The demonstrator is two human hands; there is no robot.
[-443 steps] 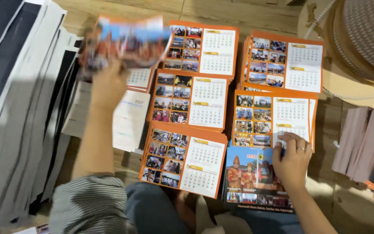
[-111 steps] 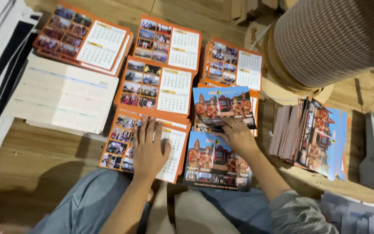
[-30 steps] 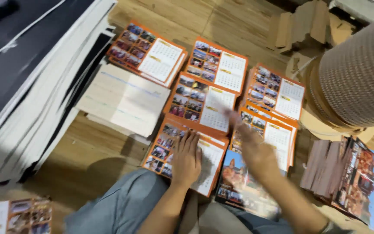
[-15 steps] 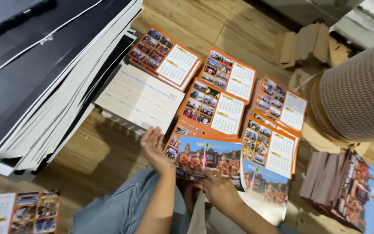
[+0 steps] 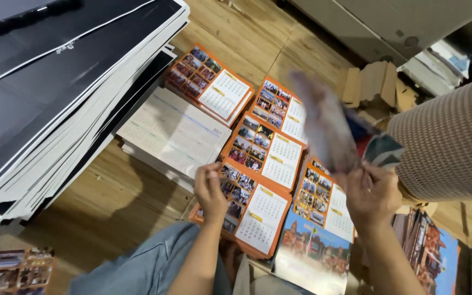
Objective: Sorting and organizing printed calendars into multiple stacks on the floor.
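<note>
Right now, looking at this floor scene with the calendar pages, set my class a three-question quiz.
1. True or false: the right hand holds up a blurred sheet.
2. Which hand hovers over the nearest orange calendar stack?
A. left hand
B. right hand
3. Fill in: the pale calendar-grid stack lies beside the big pile of ____ boards.

Key: 1 true; 2 A; 3 black.

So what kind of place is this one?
Probably a print or calendar-assembly workshop: orange calendar sheets lie in piles on a wooden floor, large stacked printed boards sit alongside, and the right hand lifts a picture sheet.
</note>
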